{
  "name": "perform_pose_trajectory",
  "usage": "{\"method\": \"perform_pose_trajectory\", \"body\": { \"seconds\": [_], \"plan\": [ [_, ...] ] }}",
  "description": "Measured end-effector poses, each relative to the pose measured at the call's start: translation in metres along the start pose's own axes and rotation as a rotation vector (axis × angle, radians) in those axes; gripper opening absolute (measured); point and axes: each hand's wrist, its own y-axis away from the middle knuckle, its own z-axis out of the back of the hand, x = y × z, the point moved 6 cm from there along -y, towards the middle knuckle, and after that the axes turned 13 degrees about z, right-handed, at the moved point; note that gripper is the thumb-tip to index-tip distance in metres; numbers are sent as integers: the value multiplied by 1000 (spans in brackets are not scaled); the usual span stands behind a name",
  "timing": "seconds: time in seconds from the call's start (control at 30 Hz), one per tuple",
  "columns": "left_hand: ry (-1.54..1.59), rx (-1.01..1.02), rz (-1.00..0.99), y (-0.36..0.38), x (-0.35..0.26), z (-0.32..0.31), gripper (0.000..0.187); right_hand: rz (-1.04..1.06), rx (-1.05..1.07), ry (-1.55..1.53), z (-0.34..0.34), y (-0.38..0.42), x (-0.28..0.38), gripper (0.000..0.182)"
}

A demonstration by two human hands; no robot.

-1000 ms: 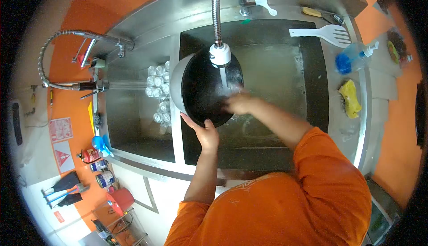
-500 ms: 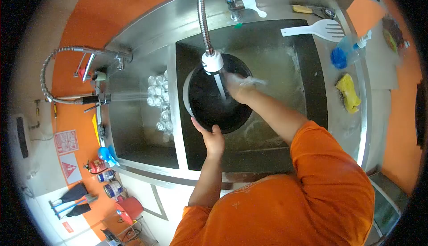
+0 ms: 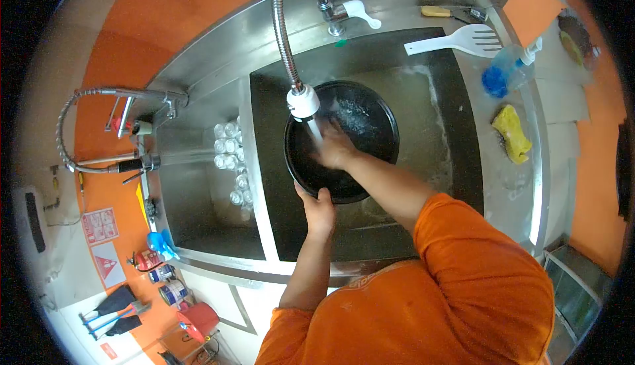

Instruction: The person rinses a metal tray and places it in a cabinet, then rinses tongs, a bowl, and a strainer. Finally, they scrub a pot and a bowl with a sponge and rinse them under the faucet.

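Observation:
A round black pan [image 3: 367,156] is tilted over the right-hand sink basin [image 3: 423,140], its inside wet and splashed. My left hand [image 3: 319,214] grips the pan's near rim, thumb on the inner side and fingers partly hidden beneath. Inside the pan, my right hand [image 3: 336,150] lies against the surface with its fingers stretched out, somewhat blurred by the water. Just above it hangs a white spray head [image 3: 303,102] on a flexible metal hose [image 3: 281,31], and a stream runs from it onto my right fingers.
In the left basin [image 3: 205,216] stand several clear glasses [image 3: 228,146], with a second spray tap [image 3: 135,164] running toward them. Along the right ledge are a slotted white spatula [image 3: 463,41], a blue soap bottle [image 3: 503,77] and a yellow sponge [image 3: 510,135]. A tap with a white lever [image 3: 360,13] stands behind.
The pan has tilted and shifted right, so more of its inside faces me. My right hand has moved left and down inside it. The left hand keeps its hold on the rim.

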Motion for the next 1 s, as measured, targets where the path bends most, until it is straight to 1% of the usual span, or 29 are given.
{"method": "perform_pose_trajectory", "body": {
  "seconds": [0.03, 0.1, 0.13, 0.17, 0.2, 0.23, 0.27, 0.33, 0.37, 0.47, 0.53, 0.57, 0.63, 0.67, 0.7, 0.77, 0.8, 0.83, 0.87, 0.9, 0.93, 1.0],
  "plan": [
    [46, 34, 24, -5, 5, 0, 63, -72, -106, -53, 0, 1, -5, 68],
    [133, 99, 76, -14, 21, 5, 68, -268, 25, -96, 7, 9, -14, 73],
    [165, 90, 100, -12, 19, 5, 69, -365, 90, -117, 10, 15, -20, 76],
    [198, 81, 125, -8, 14, 5, 69, -418, 163, -193, 9, 23, -29, 72],
    [232, 72, 152, -5, 13, 6, 69, -285, 332, -53, 10, 34, -31, 62],
    [294, 96, 122, -10, 16, 6, 67, -225, 481, 74, 11, 43, -31, 58],
    [268, 107, 170, -12, 23, 7, 67, -162, 630, 199, 11, 53, -29, 57],
    [222, 129, 257, -16, 26, 5, 66, -96, 726, 138, 20, 74, -16, 59],
    [204, 185, 282, -17, 22, 2, 67, -62, 775, 107, 27, 84, -5, 60],
    [179, 334, 346, -22, 12, -4, 68, -110, 961, -87, 55, 114, 22, 59],
    [198, 399, 370, -29, 5, -5, 69, 92, 695, -54, 59, 126, 26, 54],
    [202, 412, 326, -32, -3, -7, 67, 194, 560, -42, 59, 132, 28, 52],
    [98, 410, 361, -42, -10, -9, 66, 251, 287, -57, 47, 140, 22, 42],
    [43, 412, 378, -44, -11, -10, 66, 276, 148, -67, 52, 140, 23, 38],
    [52, 332, 360, -45, -16, -11, 52, 275, 17, -85, 58, 139, 21, 33],
    [-83, 247, 369, -62, -22, -11, 52, 267, -243, -129, 77, 133, 22, 25],
    [-152, 204, 379, -72, -25, -12, 51, 181, -264, -146, 82, 127, 17, 24],
    [-231, 217, 317, -70, -42, -18, 43, 90, -281, -167, 90, 120, 11, 24],
    [-316, 270, 286, -80, -46, -21, 42, -3, -298, -186, 97, 114, 6, 23],
    [-347, 242, 126, -84, -57, -25, 40, -107, -394, -270, 102, 111, 0, 26],
    [-374, 213, -36, -81, -72, -30, 39, -188, -386, -287, 108, 108, -5, 28],
    [-700, 146, -252, -74, -94, -42, 40, -347, -370, -318, 118, 98, -17, 31]
  ]
}}
